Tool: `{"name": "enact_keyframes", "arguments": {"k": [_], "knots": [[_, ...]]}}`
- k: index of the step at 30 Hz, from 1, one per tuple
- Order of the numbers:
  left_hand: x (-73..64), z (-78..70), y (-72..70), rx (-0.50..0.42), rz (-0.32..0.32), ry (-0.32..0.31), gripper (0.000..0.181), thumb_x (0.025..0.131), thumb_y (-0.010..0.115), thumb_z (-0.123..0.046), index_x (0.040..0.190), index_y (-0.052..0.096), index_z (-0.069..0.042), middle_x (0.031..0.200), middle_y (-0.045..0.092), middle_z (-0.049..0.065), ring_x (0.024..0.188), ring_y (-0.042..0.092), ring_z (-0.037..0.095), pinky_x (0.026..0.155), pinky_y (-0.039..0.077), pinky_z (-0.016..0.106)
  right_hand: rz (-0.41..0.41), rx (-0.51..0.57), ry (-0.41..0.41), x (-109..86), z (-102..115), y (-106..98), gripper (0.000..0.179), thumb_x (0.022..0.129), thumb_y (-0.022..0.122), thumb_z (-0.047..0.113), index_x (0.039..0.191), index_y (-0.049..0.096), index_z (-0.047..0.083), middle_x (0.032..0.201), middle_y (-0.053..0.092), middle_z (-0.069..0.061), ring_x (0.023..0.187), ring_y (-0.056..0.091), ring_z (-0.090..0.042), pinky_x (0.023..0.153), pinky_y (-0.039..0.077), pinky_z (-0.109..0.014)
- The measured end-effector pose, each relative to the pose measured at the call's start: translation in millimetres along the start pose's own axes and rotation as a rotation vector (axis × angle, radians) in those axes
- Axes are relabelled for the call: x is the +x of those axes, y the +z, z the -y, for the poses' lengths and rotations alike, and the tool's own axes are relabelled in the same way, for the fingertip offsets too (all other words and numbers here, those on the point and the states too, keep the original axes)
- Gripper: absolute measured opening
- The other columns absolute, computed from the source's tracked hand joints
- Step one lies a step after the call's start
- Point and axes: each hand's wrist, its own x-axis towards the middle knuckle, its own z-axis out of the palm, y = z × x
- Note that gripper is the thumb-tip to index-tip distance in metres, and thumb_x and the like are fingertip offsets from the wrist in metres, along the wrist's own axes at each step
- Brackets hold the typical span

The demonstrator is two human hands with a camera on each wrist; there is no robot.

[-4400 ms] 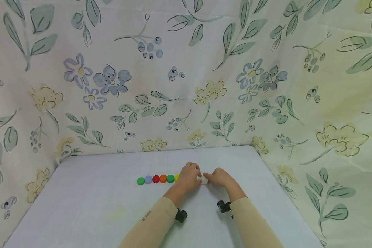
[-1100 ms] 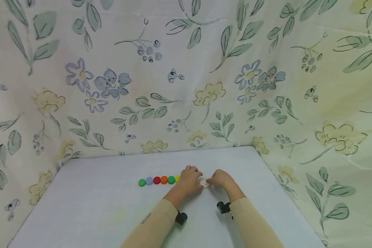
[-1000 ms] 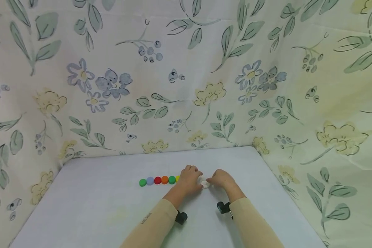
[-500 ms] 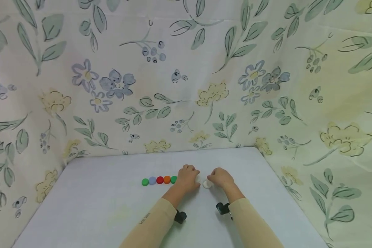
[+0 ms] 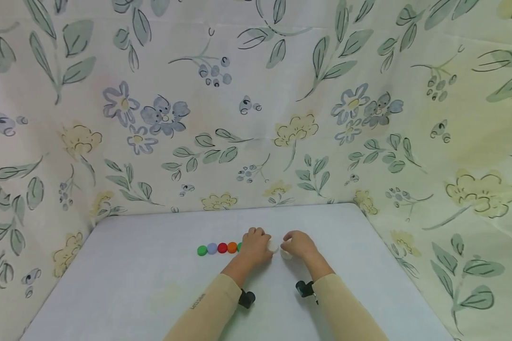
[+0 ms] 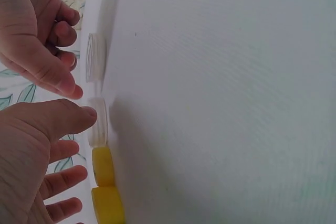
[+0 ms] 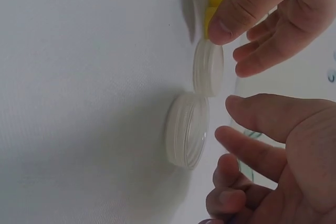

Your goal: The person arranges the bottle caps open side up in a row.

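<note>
Two small round, clear-and-white plastic pieces lie on the white table, like shallow jars or lids. The left one (image 7: pixel 209 69) looks opaque white on its face, and the right one (image 7: pixel 186 129) is see-through with a ribbed rim. My left hand (image 5: pixel 255 247) hovers by the left piece, its fingers loose and its thumb overlapping the piece's edge; contact cannot be told. My right hand (image 5: pixel 299 245) is beside the right piece, thumb and forefinger parted, with a gap to it in the right wrist view. Yellow discs (image 6: pixel 104 166) continue the line under my left hand.
A row of coloured discs runs left from my left hand: green (image 5: pixel 202 250), lilac (image 5: pixel 212 248), red (image 5: pixel 222 247), orange (image 5: pixel 232 247) and more, partly hidden. A floral cloth (image 5: pixel 256 118) hangs behind the table's far edge (image 5: pixel 239 211).
Earlier both hands were together at the white pieces, the right fingers on one of them. Now the right fingers have come off it, and the hands are slightly apart. The head view has turned slightly left.
</note>
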Motion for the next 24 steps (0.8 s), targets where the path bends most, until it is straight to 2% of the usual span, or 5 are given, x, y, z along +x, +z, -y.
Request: {"name": "enact_keyframes", "arguments": {"k": [9, 16, 24], "knots": [[-0.3, 4.2, 2.3, 0.038, 0.002, 0.001, 0.049, 0.093, 0.075, -0.037, 0.133, 0.068, -0.010, 0.123, 0.058, 0.008, 0.116, 0.047, 0.028, 0.104, 0.043, 0.046, 0.039, -0.044, -0.025, 2.1, 7.7, 6.5, 0.037, 0.090, 0.080, 0.023, 0.121, 0.072, 0.005, 0.130, 0.065, -0.018, 0.128, 0.055, -0.040, 0.105, 0.044, -0.054], [2.8, 2.9, 4.5, 0.055, 0.016, 0.006, 0.041, 0.094, 0.073, -0.038, 0.125, 0.073, -0.011, 0.120, 0.058, 0.008, 0.113, 0.048, 0.027, 0.102, 0.045, 0.045, 0.043, -0.110, -0.064, 2.8, 9.9, 8.8, 0.033, 0.091, 0.078, 0.021, 0.120, 0.074, 0.006, 0.131, 0.065, -0.020, 0.130, 0.054, -0.041, 0.107, 0.043, -0.054], [3.5, 0.6, 2.8, 0.036, 0.018, -0.002, 0.036, 0.095, 0.074, -0.036, 0.120, 0.074, -0.011, 0.116, 0.058, 0.008, 0.113, 0.048, 0.027, 0.101, 0.046, 0.046, 0.038, -0.118, -0.086, 4.6, 9.0, 12.6, 0.022, 0.092, 0.076, 0.017, 0.113, 0.078, 0.009, 0.127, 0.067, -0.017, 0.127, 0.057, -0.039, 0.106, 0.045, -0.053]]}}
